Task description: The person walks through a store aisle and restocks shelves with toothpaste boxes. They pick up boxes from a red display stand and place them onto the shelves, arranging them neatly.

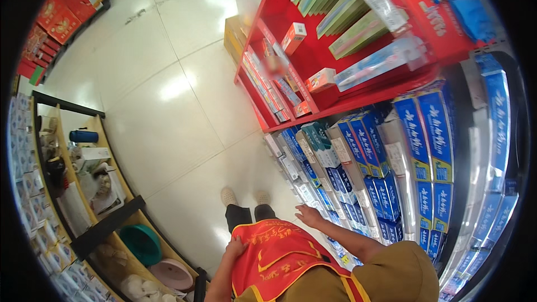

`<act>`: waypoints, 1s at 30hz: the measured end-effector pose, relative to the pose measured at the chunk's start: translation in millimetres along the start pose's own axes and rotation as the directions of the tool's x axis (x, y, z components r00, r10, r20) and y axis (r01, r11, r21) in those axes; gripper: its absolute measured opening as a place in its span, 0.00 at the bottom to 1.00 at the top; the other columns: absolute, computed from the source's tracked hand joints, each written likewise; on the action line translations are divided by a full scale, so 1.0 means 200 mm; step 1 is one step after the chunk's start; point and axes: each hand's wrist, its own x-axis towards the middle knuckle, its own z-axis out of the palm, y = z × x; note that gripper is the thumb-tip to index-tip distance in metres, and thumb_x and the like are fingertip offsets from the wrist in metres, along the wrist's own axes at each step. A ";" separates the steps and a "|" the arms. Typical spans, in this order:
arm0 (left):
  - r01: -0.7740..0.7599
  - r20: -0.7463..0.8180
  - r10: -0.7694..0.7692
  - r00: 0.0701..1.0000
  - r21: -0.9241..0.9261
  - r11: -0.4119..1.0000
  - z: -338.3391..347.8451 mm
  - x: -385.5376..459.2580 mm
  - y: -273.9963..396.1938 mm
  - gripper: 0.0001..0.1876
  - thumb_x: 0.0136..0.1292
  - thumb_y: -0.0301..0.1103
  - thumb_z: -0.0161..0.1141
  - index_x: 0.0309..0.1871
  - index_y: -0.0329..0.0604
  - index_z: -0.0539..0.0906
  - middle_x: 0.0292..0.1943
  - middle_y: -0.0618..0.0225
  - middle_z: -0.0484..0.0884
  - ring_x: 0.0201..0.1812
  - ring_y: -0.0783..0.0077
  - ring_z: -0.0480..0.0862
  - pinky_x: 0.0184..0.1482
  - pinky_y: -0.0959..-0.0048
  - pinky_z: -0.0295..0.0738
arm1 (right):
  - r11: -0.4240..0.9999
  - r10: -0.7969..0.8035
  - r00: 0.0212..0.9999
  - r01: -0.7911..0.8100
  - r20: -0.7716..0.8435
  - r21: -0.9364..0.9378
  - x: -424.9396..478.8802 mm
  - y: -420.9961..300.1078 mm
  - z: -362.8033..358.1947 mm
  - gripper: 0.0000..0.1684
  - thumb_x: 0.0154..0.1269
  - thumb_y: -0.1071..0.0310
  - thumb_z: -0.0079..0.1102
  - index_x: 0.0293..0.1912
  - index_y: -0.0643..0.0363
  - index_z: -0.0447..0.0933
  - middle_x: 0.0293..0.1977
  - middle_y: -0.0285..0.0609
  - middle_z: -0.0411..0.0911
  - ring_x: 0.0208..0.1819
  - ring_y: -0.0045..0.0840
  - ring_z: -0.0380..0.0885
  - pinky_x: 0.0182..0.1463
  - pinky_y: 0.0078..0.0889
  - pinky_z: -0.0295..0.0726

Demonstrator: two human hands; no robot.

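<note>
My left hand (237, 246) is at the left edge of the red apron (280, 241) I wear. Its fingers are partly hidden, so whether they grip the cloth is unclear. To the right, my right hand (311, 217) hangs with nothing in it, its fingers spread and pointing left. It is close to a shelf unit stacked with blue toothpaste boxes (413, 134). A teal box (317, 136) stands among them on an upper shelf. Below me my beige shoes (229, 196) are on the tiled floor (180, 130).
A red display rack (319, 107) holds hanging toothbrush packs (356, 33) and small boxes (293, 37). On the left, wooden shelves (132, 228) carry a green basin (140, 244), a pink basin (171, 274) and a blue container (84, 136). A yellow carton (234, 40) stands behind the rack.
</note>
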 end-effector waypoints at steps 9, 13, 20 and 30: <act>-0.063 -0.313 0.108 0.943 0.153 0.986 -0.75 -0.32 0.21 0.25 0.66 0.53 0.51 0.48 0.36 0.78 0.45 0.51 0.83 0.46 0.49 0.83 0.49 0.55 0.77 | 0.992 -0.110 0.986 0.116 -0.129 0.040 0.09 -0.21 -0.34 0.21 0.66 0.56 0.55 0.53 0.57 0.74 0.48 0.51 0.75 0.49 0.45 0.76 0.52 0.43 0.76; -0.192 -0.312 0.202 0.928 0.062 0.979 -0.98 -0.22 0.16 0.22 0.66 0.50 0.53 0.44 0.36 0.80 0.44 0.51 0.83 0.46 0.50 0.83 0.49 0.55 0.77 | 0.995 -0.097 0.979 0.102 -0.181 0.017 0.40 -0.31 -0.37 0.22 0.65 0.56 0.56 0.55 0.57 0.74 0.49 0.52 0.75 0.49 0.46 0.76 0.51 0.45 0.77; -0.336 -0.340 0.457 0.822 0.358 0.871 -1.37 -0.01 0.03 0.17 0.62 0.43 0.57 0.43 0.37 0.80 0.40 0.54 0.80 0.44 0.53 0.81 0.49 0.59 0.77 | 0.999 0.004 0.955 0.011 -0.297 0.046 1.03 -0.56 -0.67 0.21 0.65 0.59 0.57 0.53 0.58 0.73 0.47 0.52 0.75 0.49 0.45 0.76 0.51 0.45 0.76; -0.303 -0.321 0.337 0.885 0.154 0.941 -1.88 0.24 -0.19 0.14 0.62 0.38 0.58 0.46 0.40 0.78 0.38 0.54 0.80 0.40 0.51 0.81 0.43 0.57 0.78 | 1.000 -0.025 0.711 0.008 -0.703 -0.028 2.04 -0.75 -1.39 0.20 0.66 0.60 0.56 0.52 0.62 0.72 0.47 0.55 0.74 0.49 0.48 0.75 0.51 0.45 0.75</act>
